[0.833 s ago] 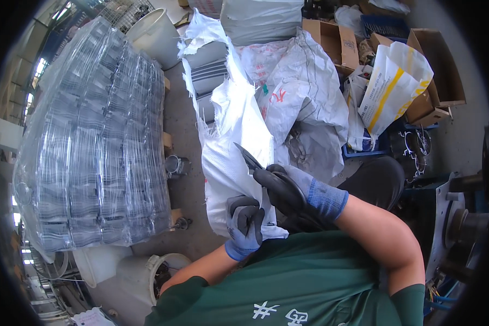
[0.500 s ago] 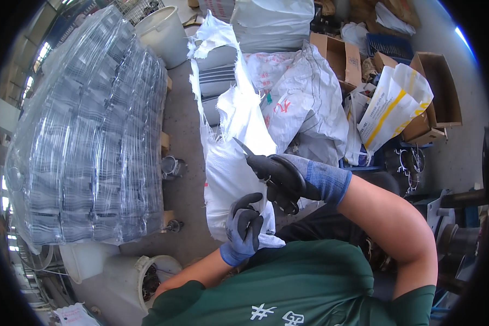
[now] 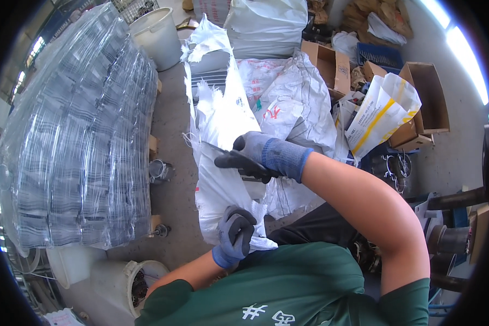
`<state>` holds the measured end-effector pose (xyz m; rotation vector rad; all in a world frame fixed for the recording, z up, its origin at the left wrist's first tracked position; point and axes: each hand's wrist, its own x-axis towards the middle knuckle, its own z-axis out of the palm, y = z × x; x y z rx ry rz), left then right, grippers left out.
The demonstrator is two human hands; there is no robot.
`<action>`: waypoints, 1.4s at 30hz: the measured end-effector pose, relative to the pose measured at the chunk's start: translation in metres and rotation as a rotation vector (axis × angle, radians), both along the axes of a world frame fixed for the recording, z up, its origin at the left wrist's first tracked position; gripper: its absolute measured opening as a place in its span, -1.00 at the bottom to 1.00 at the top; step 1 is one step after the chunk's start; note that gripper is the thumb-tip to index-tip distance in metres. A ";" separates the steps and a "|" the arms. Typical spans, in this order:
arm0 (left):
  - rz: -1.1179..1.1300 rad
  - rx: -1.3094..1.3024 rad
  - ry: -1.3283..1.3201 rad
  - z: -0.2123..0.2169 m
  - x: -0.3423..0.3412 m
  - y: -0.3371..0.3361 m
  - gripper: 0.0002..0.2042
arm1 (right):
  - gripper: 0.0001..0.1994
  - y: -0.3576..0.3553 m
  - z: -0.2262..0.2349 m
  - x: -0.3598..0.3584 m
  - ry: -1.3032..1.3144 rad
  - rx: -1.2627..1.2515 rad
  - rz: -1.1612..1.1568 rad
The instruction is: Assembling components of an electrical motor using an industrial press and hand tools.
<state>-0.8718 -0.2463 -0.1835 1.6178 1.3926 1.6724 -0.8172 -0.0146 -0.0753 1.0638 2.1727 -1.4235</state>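
Observation:
A white woven sack (image 3: pixel 212 182), torn and frayed along its edges, stretches away in front of me. My left hand (image 3: pixel 236 232), in a grey-blue work glove, is closed on a fold at the sack's near end. Higher up on the sack, my gloved right hand (image 3: pixel 251 152) grips a pair of dark scissors. The scissors' blade (image 3: pixel 214 146) points left across the white fabric, near a frayed left edge; how far apart the blades are is hard to see. Grey striped material (image 3: pixel 211 80) shows through the ragged opening at the far end.
On the left stands a plastic-wrapped stack of grey parts (image 3: pixel 81 136) on a pallet. White buckets (image 3: pixel 156 41) stand behind and near it. More white sacks (image 3: pixel 288 108) lie beyond my right hand. Cardboard boxes (image 3: pixel 426 98) and a yellow-striped bag (image 3: pixel 383 117) are at the right.
My right hand has moved left and up over the sack with the scissors, whose blade now lies across the fabric. The left hand keeps its grip, and the sack's upper part has shifted.

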 end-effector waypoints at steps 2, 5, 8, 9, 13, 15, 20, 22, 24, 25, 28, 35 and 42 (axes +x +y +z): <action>0.006 0.004 -0.058 -0.001 0.001 0.000 -0.88 | -0.32 0.007 -0.010 -0.001 0.072 -0.125 -0.236; 0.008 0.008 -0.111 -0.003 -0.004 -0.004 -0.89 | -0.41 0.006 -0.001 0.007 0.119 -0.281 -0.286; -0.091 0.052 -0.155 -0.007 -0.005 -0.004 -0.86 | -0.47 0.026 -0.015 0.031 0.159 -0.428 -0.304; -0.085 0.050 -0.149 -0.005 -0.003 -0.001 -0.84 | -0.47 0.037 -0.029 0.047 0.486 -0.134 0.157; 0.045 -0.044 -0.141 0.000 0.002 -0.004 -0.76 | -0.39 0.016 0.017 0.067 0.120 -0.344 0.075; 0.108 0.015 -0.104 0.000 0.010 0.003 -0.74 | -0.36 0.009 0.030 0.071 0.041 -0.388 -0.044; 0.166 -0.019 -0.051 -0.006 0.010 0.002 -0.68 | -0.41 0.010 0.034 0.071 -0.073 -0.487 -0.044; 0.125 -0.087 -0.048 -0.002 0.008 0.001 -0.68 | -0.45 0.015 0.024 0.075 -0.022 -0.601 -0.050; 0.113 -0.080 -0.048 0.001 0.007 0.004 -0.68 | -0.49 0.019 0.011 0.075 0.030 -0.714 -0.058; 0.104 -0.075 -0.045 0.003 0.007 0.005 -0.69 | -0.53 0.021 0.006 0.073 0.021 -0.708 -0.054; 0.085 -0.067 -0.015 0.008 0.005 0.005 -0.70 | -0.57 0.022 0.005 0.077 0.018 -0.707 -0.035; 0.076 -0.021 0.004 0.007 0.001 0.006 -0.71 | -0.59 0.009 0.022 0.056 -0.062 -0.666 -0.047; 0.027 -0.014 0.016 0.010 -0.001 0.009 -0.73 | -0.67 0.012 -0.025 0.012 -0.059 -0.475 0.055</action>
